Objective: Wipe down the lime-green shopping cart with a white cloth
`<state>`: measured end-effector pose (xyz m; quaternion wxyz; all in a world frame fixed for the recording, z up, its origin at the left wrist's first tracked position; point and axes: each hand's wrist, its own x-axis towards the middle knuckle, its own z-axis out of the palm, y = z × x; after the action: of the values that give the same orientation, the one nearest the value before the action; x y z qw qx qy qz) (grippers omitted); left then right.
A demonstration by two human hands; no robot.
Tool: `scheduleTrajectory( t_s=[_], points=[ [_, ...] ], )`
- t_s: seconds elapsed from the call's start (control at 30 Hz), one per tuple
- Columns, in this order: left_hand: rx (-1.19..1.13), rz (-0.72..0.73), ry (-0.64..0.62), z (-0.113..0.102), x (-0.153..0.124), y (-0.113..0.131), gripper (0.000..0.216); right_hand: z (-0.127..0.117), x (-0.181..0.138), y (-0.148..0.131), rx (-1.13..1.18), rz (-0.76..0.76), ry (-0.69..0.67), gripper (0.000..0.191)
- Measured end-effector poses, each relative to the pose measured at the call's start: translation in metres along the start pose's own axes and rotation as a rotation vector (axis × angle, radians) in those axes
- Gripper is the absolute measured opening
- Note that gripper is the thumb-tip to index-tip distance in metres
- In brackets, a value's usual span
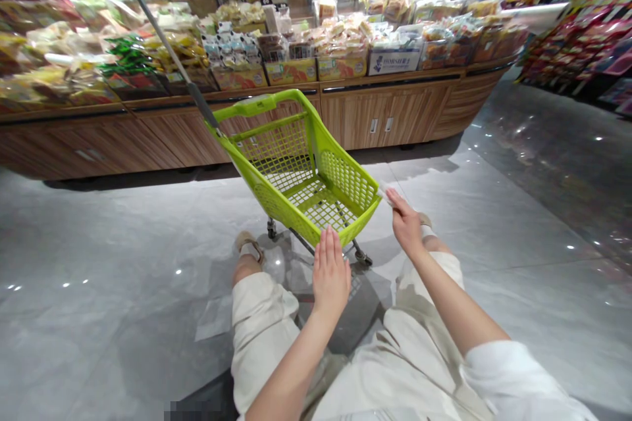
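Note:
A lime green plastic shopping basket on wheels (345, 177) stands tilted on the grey floor in front of me, empty. Its long grey pull handle (162, 39) slants up to the upper left. My left hand (330, 273) lies flat with fingers stretched out and together against the basket's near wall. My right hand (405, 223) is closed in a pinch on a small white thing (384, 194), perhaps a cloth or wipe, at the basket's right corner. My legs in light trousers and sandals show below.
A long wooden display counter (395, 115) piled with packaged snacks and baked goods runs across the back. More stocked shelves (577, 39) stand at the far right. Glossy grey floor tiles (518, 210) spread to both sides of the basket.

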<state>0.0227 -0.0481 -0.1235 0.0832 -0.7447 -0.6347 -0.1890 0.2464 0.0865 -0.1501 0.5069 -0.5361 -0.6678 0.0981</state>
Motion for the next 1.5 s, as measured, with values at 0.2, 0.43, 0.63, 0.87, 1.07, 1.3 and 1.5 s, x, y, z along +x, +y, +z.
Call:
scheduleTrajectory(
  t_s=[0.2,0.43,0.63,0.87,1.07,1.3,1.5],
  points=[
    [-0.025,-0.002,0.011,0.001,0.000,0.003,0.081,0.025,-0.032,-0.056,-0.172,-0.196,-0.176,0.087],
    [0.007,0.012,-0.002,-0.002,-0.001,-0.003,0.080,0.032,-0.061,-0.081,-0.133,-0.464,-0.357,0.089],
    [0.018,0.025,0.008,-0.002,0.001,0.002,0.077,0.006,0.006,-0.019,-0.278,-0.194,-0.188,0.080],
    [0.012,-0.003,0.017,0.002,0.000,0.005,0.083,0.037,-0.072,-0.096,-0.156,-0.445,-0.341,0.084],
    [0.036,0.032,-0.013,-0.008,-0.001,-0.005,0.077,-0.001,0.004,-0.024,-0.268,-0.425,-0.274,0.081],
    [0.023,0.015,0.052,-0.004,-0.002,0.000,0.075,-0.018,0.029,-0.002,-0.280,-0.388,-0.305,0.077],
    [0.008,-0.058,0.149,-0.006,-0.016,-0.027,0.080,-0.016,-0.014,-0.046,-0.236,-0.346,-0.278,0.069]
  ],
)
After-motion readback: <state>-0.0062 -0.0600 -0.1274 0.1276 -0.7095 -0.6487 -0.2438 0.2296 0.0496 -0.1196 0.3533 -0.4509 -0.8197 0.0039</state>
